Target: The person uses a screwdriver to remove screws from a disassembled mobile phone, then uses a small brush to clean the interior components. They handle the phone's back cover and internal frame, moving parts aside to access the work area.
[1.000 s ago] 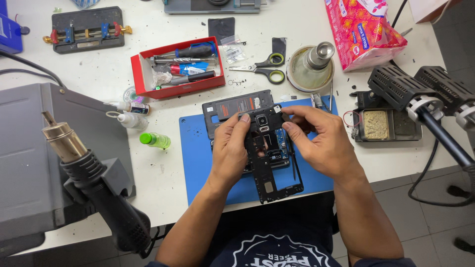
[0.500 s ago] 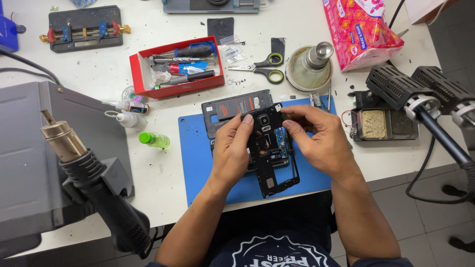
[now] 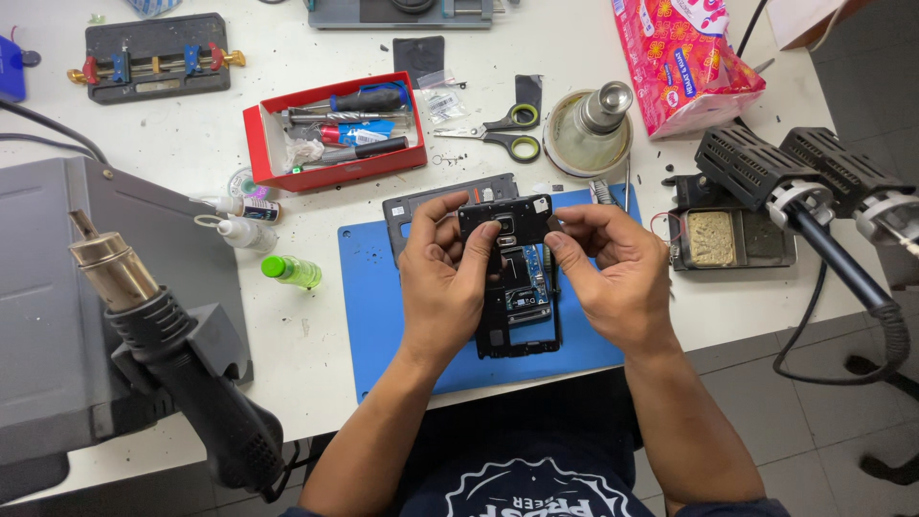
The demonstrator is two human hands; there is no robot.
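Both hands [image 3: 536, 278] around phone frame [image 3: 517, 287]

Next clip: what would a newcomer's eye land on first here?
Both hands, left hand and right hand, hold an opened phone frame over the blue mat at centre. Beyond that, the red tool tray stands out behind the mat, and the hot-air gun looms at lower left.

white worktable [image 3: 316, 335] under even light; grey tiled floor [image 3: 766, 412] at right
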